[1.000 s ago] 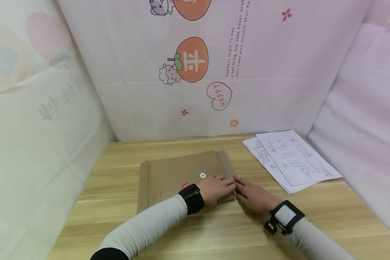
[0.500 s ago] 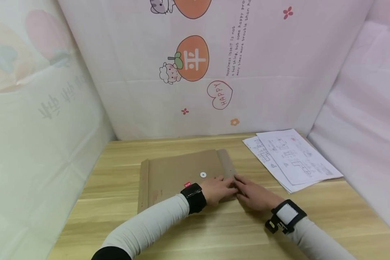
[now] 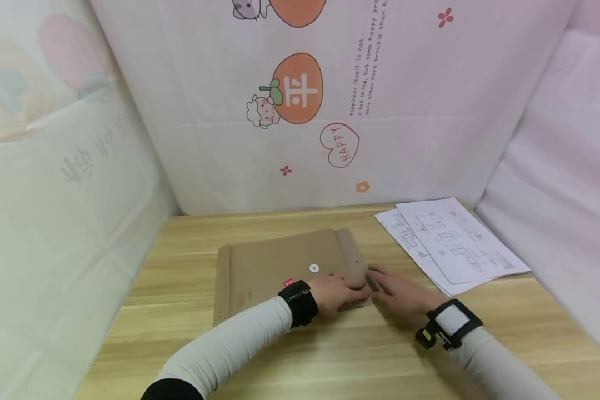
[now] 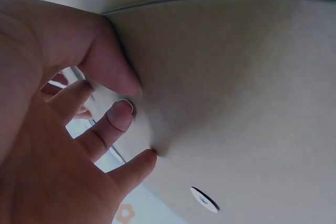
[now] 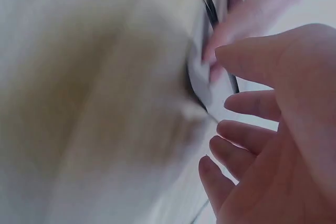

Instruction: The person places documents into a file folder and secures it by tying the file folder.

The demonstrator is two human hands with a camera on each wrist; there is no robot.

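A brown kraft file envelope (image 3: 280,255) lies on the table in the head view, its narrow flap (image 3: 349,247) at the right end. On its face is a white round button (image 3: 314,268). My left hand (image 3: 332,291) rests on the envelope beside the flap; in the left wrist view its fingertips (image 4: 142,161) touch the brown surface, fingers spread and slightly bent. My right hand (image 3: 405,289) is at the flap's near corner. The right wrist view shows its fingers (image 5: 244,135) spread apart by the flap's edge, with nothing pinched between them.
Printed paper sheets (image 3: 455,244) lie overlapping at the back right of the wooden table (image 3: 330,361). Patterned cloth (image 3: 240,166) walls stand behind and on both sides.
The right hand has shifted slightly right and away, and its fingers have spread at the flap's corner. The left hand stays almost in place on the envelope.
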